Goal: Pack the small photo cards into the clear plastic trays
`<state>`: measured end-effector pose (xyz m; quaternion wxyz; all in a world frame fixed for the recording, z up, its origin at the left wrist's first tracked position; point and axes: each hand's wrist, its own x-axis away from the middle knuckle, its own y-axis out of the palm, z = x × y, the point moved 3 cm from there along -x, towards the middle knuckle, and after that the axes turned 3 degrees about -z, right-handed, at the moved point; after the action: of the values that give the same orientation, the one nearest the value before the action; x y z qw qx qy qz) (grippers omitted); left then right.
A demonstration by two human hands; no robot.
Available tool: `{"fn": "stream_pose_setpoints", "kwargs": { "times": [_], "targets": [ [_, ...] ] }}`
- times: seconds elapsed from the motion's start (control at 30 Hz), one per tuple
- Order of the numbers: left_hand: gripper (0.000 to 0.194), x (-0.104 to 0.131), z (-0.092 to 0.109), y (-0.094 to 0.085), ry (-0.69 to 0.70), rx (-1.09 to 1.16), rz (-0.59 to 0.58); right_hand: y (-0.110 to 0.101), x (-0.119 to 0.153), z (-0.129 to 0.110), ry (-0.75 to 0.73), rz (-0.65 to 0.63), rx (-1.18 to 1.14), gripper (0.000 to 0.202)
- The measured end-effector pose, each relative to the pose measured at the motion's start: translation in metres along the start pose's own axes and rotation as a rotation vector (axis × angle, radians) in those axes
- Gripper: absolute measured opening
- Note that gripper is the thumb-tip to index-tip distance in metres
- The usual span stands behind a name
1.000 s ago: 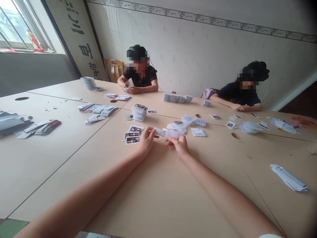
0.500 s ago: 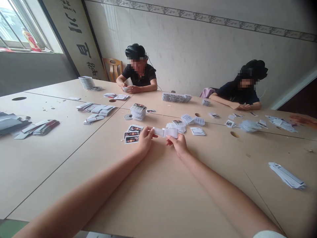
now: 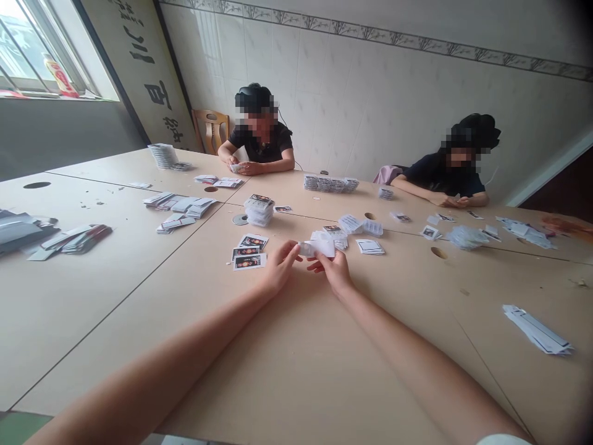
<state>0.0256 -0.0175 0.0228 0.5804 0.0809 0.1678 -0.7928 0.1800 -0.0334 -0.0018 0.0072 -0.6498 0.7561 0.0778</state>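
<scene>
A small translucent piece [image 3: 306, 249] and a white card [image 3: 326, 247] meet between the person's two hands, above the worktop [image 3: 296, 364] and around the middle of the view. The left hand [image 3: 280, 264] pinches the outer end of the translucent piece between thumb and fingers. The right hand [image 3: 336, 269] has its thumb pressed on the lower edge of the white card, the other fingers curled beneath. Whether one piece sits inside the other, I cannot tell.

Just left of the left hand, three dark printed cards [image 3: 249, 262] lie overlapping. Behind the right hand spreads a loose pile of white cards [image 3: 341, 240], and to its right lies a dark-bordered white card stack [image 3: 370, 246]. Beyond the printed cards stands a stack of clear cases [image 3: 259, 214] topped by a printed card, beside a round grommet [image 3: 239, 219].

Farther out, a row of packed stacks [image 3: 330, 183] lines the far side, white folded packets [image 3: 180, 207] lie to the left, and long white strips [image 3: 537, 330] rest at the right. Across the worktop sit two co-workers in dark tops and black headgear; the one at left [image 3: 262, 145] holds something small and pale. Behind them runs a tiled wall [image 3: 343, 93].
</scene>
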Motion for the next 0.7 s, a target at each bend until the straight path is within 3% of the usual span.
{"fn": "stream_pose_setpoints", "kwargs": {
  "times": [0.37,0.6,0.7],
  "targets": [
    [0.045,0.0003,0.0017,0.003,-0.041,0.001,-0.06,0.0016,0.0024,-0.003,-0.005,-0.066,0.007,0.033],
    [0.042,0.0,0.0029,0.0035,-0.037,0.062,-0.086,-0.0008,-0.0007,0.0002,-0.042,-0.041,0.053,0.03],
    [0.034,0.0002,0.0009,0.0023,-0.08,0.15,-0.041,-0.0014,-0.0006,0.0005,-0.05,-0.03,0.063,0.029]
  ]
}}
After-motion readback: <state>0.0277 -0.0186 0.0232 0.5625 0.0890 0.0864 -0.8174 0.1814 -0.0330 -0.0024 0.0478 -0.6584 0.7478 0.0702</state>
